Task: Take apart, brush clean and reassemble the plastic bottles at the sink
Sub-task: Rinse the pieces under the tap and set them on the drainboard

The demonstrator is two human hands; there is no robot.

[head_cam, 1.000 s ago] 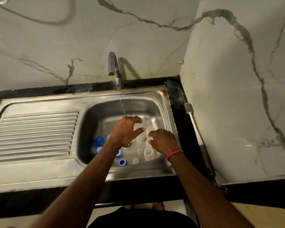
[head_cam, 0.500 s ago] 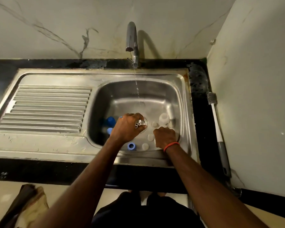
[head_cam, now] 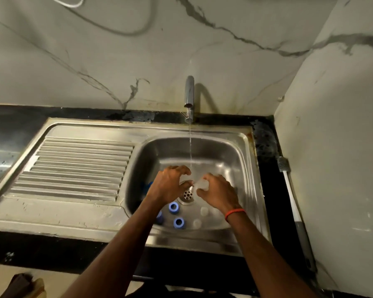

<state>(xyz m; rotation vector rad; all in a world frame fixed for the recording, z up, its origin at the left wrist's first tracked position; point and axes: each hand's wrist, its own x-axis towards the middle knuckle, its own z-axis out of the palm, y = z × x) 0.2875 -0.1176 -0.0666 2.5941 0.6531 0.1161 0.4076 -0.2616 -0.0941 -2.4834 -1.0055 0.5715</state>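
Head view: blue caps (head_cam: 174,207) lie on the near sink (head_cam: 224,153) floor. Left hand (head_cam: 170,187) curls at a clear bottle (head_cam: 201,185) over the drain (head_cam: 187,193), grip unclear. Right hand (head_cam: 219,195) pinches that bottle beside the water stream (head_cam: 190,147). Brush (head_cam: 289,190) lies on the right counter (head_cam: 267,168).

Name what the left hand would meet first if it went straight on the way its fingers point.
Likely the small clear bottle in the right hand; the left hand points straight at it, depth unclear.
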